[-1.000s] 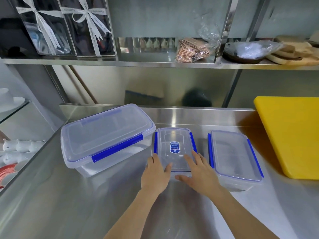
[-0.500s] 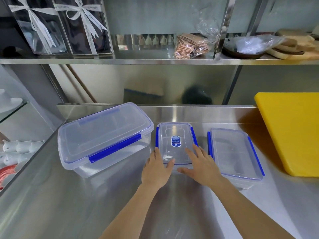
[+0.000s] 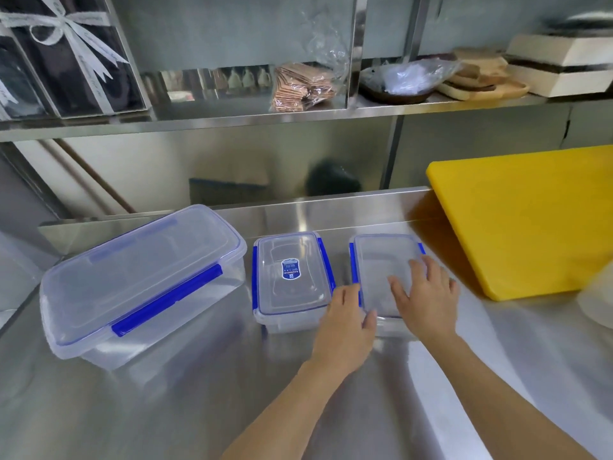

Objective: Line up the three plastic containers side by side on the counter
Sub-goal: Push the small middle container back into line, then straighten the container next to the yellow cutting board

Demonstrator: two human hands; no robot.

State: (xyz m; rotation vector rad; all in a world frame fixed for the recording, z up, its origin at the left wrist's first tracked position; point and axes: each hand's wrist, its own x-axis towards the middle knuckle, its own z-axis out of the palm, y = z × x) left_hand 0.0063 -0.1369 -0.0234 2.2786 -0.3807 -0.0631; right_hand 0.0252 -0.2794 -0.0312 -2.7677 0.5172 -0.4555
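Three clear plastic containers with blue clips stand on the steel counter (image 3: 199,410). The large container (image 3: 139,280) is at the left, turned at an angle. The small container (image 3: 292,277) with a blue label sits in the middle. The right container (image 3: 381,260) stands beside it with a narrow gap between them. My left hand (image 3: 345,323) rests against the right container's near left corner, fingers apart. My right hand (image 3: 428,297) lies flat on its lid, fingers spread. Both hands cover the container's front part.
A thick yellow cutting board (image 3: 524,220) leans at the right, close to the right container. A white object (image 3: 597,303) shows at the right edge. Above, a steel shelf (image 3: 252,117) carries ribboned boxes, a bag of wafers and wooden boards.
Both hands left the small middle container and moved right onto the right container. The view shifted right as well.
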